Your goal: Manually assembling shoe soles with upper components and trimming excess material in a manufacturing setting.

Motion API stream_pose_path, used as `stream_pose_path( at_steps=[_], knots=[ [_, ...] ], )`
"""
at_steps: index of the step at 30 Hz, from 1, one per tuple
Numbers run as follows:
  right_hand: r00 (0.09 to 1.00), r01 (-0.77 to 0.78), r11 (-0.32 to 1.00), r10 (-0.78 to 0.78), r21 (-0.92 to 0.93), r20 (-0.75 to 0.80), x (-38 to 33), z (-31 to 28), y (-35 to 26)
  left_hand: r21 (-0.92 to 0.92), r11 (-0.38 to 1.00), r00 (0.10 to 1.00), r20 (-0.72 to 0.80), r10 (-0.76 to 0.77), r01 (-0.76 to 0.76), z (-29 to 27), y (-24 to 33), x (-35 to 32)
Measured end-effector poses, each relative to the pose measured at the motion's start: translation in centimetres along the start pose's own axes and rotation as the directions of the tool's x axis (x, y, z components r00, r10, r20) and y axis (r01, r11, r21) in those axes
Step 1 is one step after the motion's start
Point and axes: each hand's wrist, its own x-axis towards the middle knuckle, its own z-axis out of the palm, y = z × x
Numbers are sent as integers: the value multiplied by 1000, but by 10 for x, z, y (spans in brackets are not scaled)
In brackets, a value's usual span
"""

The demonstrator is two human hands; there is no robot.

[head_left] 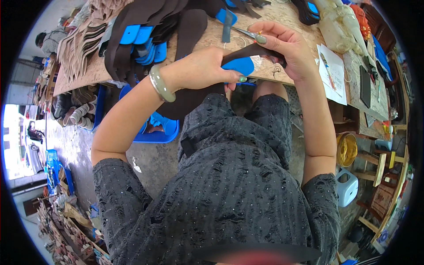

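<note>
My left hand [201, 66] is closed on a dark brown, sole-shaped insole [185, 102] with a blue heel patch [240, 66], held over the table's near edge. Part of the insole hangs below my wrist. Its narrow edge [247, 51] stretches across to my right hand [282, 48], whose fingers are closed around that end. A slim pointed metal tool [243, 32] also sticks out of my right hand, between thumb and forefinger, tip toward the left. Its handle is hidden, so I cannot tell its exact kind. Another dark insole [192, 32] lies flat just beyond my left hand.
Stacked dark insoles with blue patches [137, 34] and beige layered pieces [79, 48] cover the table's left. Papers with a pen [328, 70] and a black phone [365, 86] lie right. Below stand a blue bin [163, 138], a yellow-lined bucket [346, 149] and a pale stool [347, 187].
</note>
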Motion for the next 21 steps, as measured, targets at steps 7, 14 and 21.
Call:
stream_pose_path(
  at_steps=[7,14,21],
  knots=[
    [991,93,983,-75,160,-114,-8,-5,19,-367,914,982,-131,133,-173,17,-10,6],
    [965,152,945,-79,288,-250,-7,17,39,-553,797,956,-277,101,-244,31,-16,14],
    [940,218,923,-112,316,-322,-1,34,28,-591,670,872,-453,186,-450,44,-21,20]
  ],
)
